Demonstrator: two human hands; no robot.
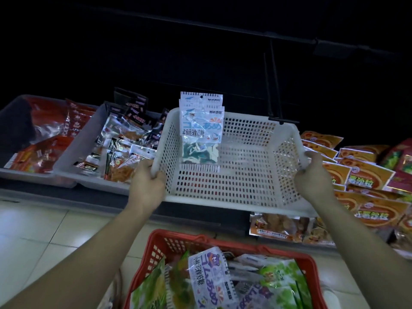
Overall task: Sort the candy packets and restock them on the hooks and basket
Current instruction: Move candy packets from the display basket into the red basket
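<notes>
Head view: white perforated plastic basket, apparently empty, rims clasped by left grip, right grip; shelving step, needs level seating.

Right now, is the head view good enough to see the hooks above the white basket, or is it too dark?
Head view: the top half is nearly black and only the hook rods show faintly; the white basket, shark candy packets, left hand and right hand are lit and fairly sharp; the foil packets glare; the wide angle bends the edges.
</notes>
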